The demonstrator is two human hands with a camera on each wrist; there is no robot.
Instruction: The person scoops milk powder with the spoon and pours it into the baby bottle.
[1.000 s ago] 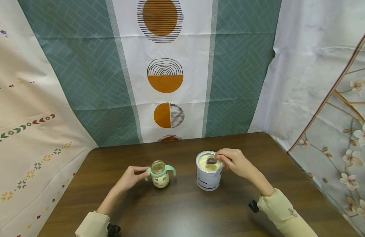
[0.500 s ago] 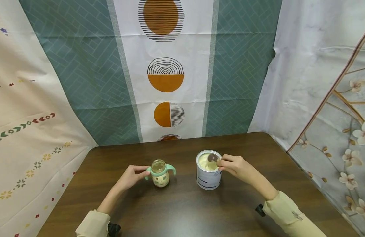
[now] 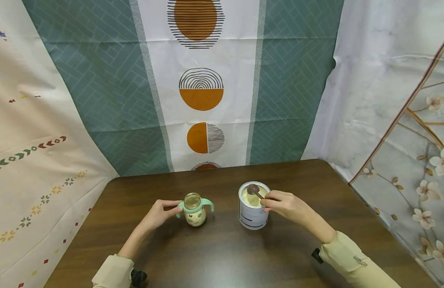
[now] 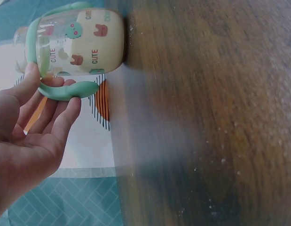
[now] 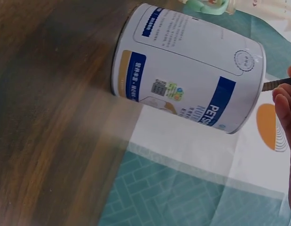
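My left hand (image 3: 161, 215) holds one green handle (image 4: 65, 91) of a small clear baby bottle (image 3: 195, 218), its thumb on the handle's upper end. The bottle stands upright and uncapped on the table, with pale milky liquid and printed cartoon animals showing in the left wrist view. Over the open mouth of a white milk powder can (image 3: 253, 219), my right hand (image 3: 287, 205) pinches the handle of a dark brown scoop (image 3: 253, 189). Pale yellow powder (image 3: 248, 199) lies inside the can. Whether the scoop carries powder I cannot tell.
The dark wooden table (image 3: 214, 260) runs back to a hanging green and white cloth (image 3: 294, 100). Patterned cloths hang at the left (image 3: 45, 160) and right. A hand's width of tabletop lies between bottle and can.
The scoop has come up from the powder and swung left over the can's mouth, its bowl now above the back rim. My left hand and the bottle stay in place.
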